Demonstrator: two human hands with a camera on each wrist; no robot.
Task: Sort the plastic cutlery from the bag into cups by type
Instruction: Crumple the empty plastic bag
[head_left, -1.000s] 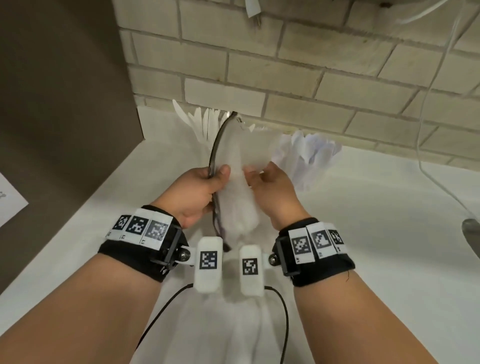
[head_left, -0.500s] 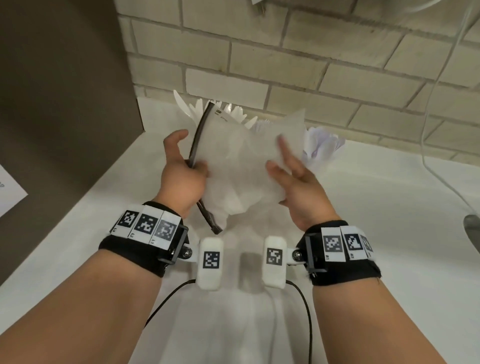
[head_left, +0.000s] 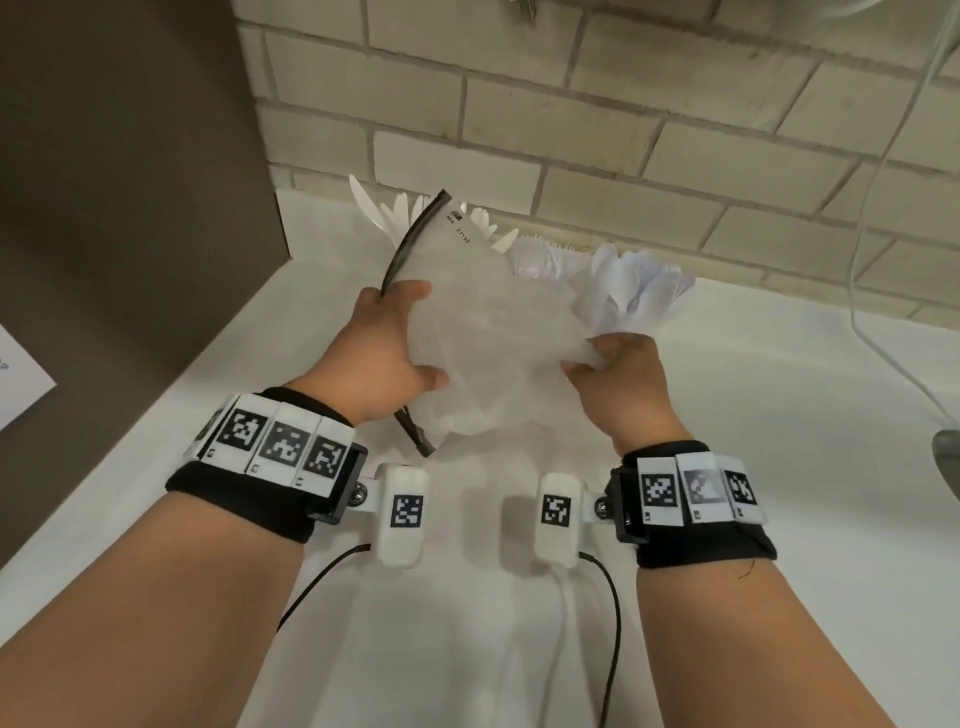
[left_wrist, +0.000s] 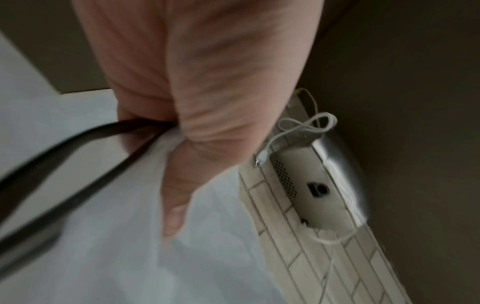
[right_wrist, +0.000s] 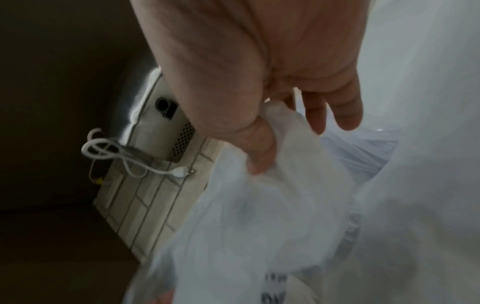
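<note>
A clear plastic bag (head_left: 488, 332) with a dark zip strip along its left edge hangs crumpled between both hands above the white counter. My left hand (head_left: 387, 358) grips the bag by its zip strip (left_wrist: 85, 142). My right hand (head_left: 613, 364) pinches the bag's crumpled right side (right_wrist: 283, 144). Behind the bag, against the wall, white plastic knives (head_left: 384, 213), forks (head_left: 535, 254) and spoons (head_left: 639, 286) fan out in three bunches. The cups under them are hidden by the bag and my hands. I cannot tell whether anything is left inside the bag.
A brick wall (head_left: 597, 119) runs behind the counter (head_left: 779, 467). A brown panel (head_left: 130, 182) closes off the left side. A white cable (head_left: 872, 218) hangs at the right. A wall-mounted metal unit (left_wrist: 311, 181) with a coiled cable sits above.
My hands have moved apart and lower on the bag. The left hand has closed on the zip edge, and the right hand, open half a second ago, now pinches the bag's right side.
</note>
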